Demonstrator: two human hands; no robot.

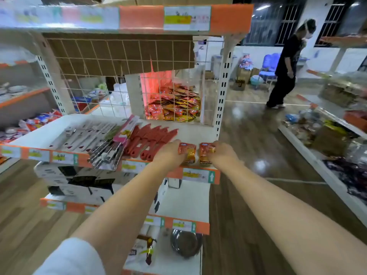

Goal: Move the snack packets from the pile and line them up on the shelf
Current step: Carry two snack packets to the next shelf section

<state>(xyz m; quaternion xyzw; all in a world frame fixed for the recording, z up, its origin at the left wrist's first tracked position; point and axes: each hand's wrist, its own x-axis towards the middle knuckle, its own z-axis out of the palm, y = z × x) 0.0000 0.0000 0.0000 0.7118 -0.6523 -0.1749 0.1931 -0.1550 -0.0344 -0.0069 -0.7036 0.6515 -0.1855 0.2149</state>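
Note:
Two orange-and-yellow snack packets stand side by side at the front edge of the white shelf (198, 135). My left hand (170, 150) holds the left packet (187, 152) from its left side. The right packet (206, 152) is gripped by my right hand (223, 153) from the right. A pile of the same packets (174, 104) lies behind the wire mesh at the back of the shelf.
Red plastic knives (153, 139) lie just left of my left hand, with packaged metal utensils (93, 139) further left. A shelf post (221, 96) stands at the right back corner. A person (286, 66) walks on the wooden floor at the right, near another shelf (327, 139).

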